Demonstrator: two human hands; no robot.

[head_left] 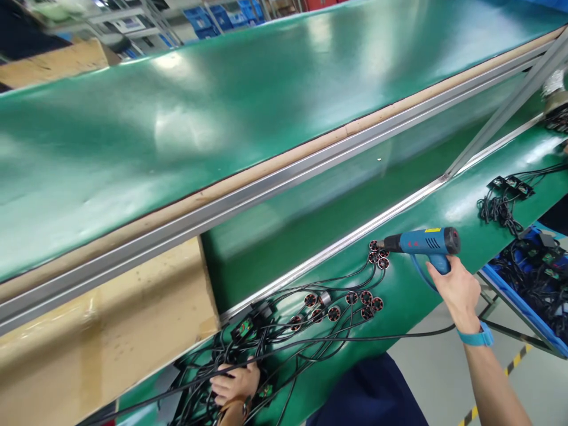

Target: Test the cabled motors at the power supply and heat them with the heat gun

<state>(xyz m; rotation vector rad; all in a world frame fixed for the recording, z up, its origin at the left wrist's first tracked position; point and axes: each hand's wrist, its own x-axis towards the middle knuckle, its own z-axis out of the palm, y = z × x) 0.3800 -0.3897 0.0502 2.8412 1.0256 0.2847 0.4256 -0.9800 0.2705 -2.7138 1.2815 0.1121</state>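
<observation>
Bench view, read left to right. The left hand lies on a tangle of black cables at the near edge of the green surface, fingers curled; whether its grip clasps a strand cannot be told. The cables look limp, light and prone to snagging, best gathered as a bundle. They end in small round motors (copper windings visible), judged dense, rigid and delicate at the wire joints. A second cluster sits just at the nozzle of the blue heat gun, a hard plastic shell with a presumably hot metal tip. The right hand holds the handle, grip clenched. A blue bin holds more wiring.
</observation>
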